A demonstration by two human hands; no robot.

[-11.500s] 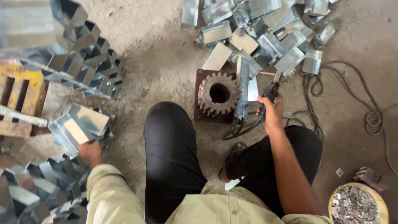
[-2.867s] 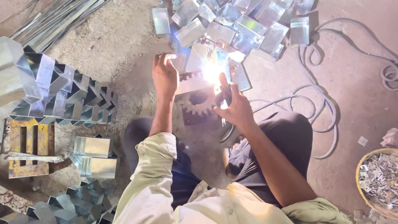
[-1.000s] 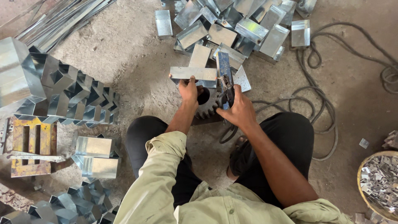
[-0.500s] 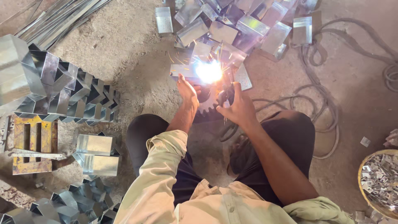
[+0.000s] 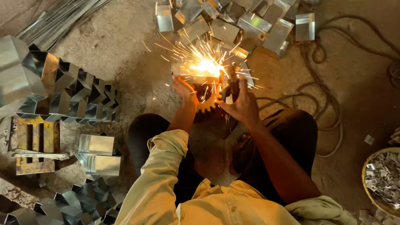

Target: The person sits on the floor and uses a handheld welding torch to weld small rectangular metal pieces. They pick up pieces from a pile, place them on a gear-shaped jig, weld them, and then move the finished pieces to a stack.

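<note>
Gripping a dark welding tool point(image 5: 230, 89), the right hand point(image 5: 241, 106) is clenched round it; sparks point(image 5: 206, 66) burst just beyond; left hand point(image 5: 185, 89) presses flat on the metal piece point(image 5: 183, 71) beside them.

Packages: none in view around the large gear point(image 5: 207, 103); what lies on the floor near it is bare folded sheet metal.
Labels: none to be made out on any metal piece.
Signs: none.
Screens: none.
Poor spot: just above the gear, glare and sparks wash out the surfaces there, so a small sticker or marking could perhaps be hidden; it cannot be told.
</note>
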